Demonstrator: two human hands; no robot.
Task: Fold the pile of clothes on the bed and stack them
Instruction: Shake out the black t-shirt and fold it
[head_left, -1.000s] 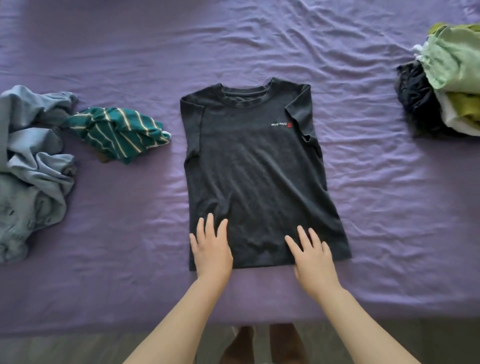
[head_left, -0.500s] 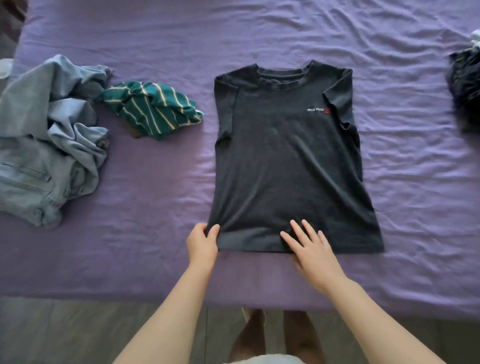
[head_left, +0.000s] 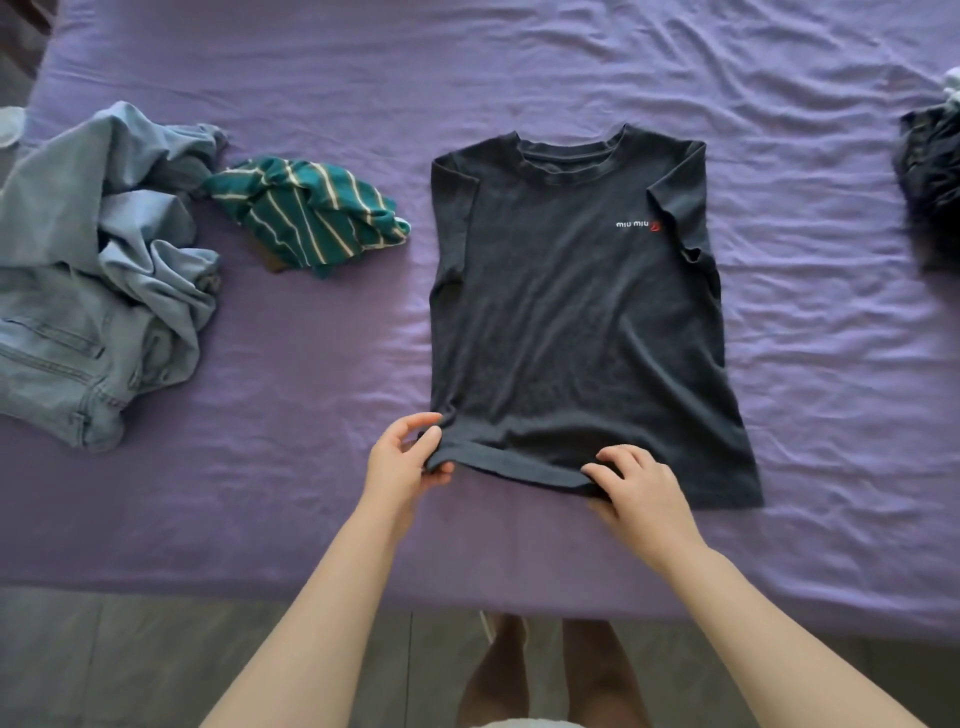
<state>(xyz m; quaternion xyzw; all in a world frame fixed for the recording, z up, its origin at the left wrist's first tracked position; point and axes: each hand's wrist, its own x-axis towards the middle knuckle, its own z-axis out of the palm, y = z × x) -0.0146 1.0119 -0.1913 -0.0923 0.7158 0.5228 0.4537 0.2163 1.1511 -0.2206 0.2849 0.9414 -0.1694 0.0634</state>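
Dark grey t-shirt (head_left: 571, 322) is laid out flat, front up, in the middle of the purple bed (head_left: 519, 67), sleeves tucked in along the sides, little white logo on the chest. Left hand (head_left: 402, 462) is pinching the bottom-left corner of the hem, thumb under and fingers over, with that corner lifted a bit off the sheet. Right hand (head_left: 636, 491) has its fingers curled over the hem about midway along, gripping it too. Off to the left there's a crumpled green striped top (head_left: 306, 218), and right next to it a heap of light blue denim (head_left: 98, 270). Some dark clothes (head_left: 932, 182) sit at the far right edge, mostly cut off.
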